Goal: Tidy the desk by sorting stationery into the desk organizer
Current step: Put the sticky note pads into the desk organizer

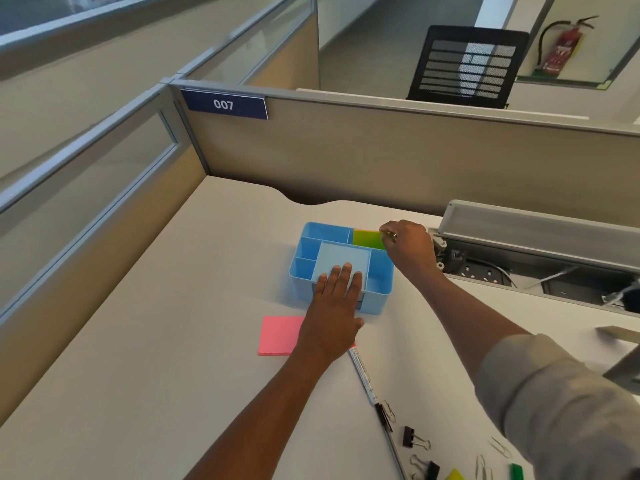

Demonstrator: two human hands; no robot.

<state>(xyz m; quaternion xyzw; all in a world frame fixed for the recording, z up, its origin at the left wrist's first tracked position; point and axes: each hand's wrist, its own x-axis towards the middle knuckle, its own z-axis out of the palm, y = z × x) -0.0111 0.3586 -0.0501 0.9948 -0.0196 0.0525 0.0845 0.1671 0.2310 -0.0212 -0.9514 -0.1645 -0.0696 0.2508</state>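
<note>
One blue organizer (341, 268) under the flat, spread left hand (334, 306); right hand (407, 245) pinches one green pad (369, 239); one pink pad (278, 336), two binder clips (414, 439) on the white cubicle desk (173, 341)

One view only, head-worn, wide-angle. Looks forward and steeply down from above the near edge of the table (173, 341). Both forearms run up from the bottom edge into mid-frame. Organizer (341, 268) sits near centre, close to the lens. Straight lines bow toward the edges. Upper frame takes in the partition (381, 161) behind the table, a chair (467, 67) beyond it, and an extinguisher (562, 46) at far upper right. Horizon is tilted.
</note>
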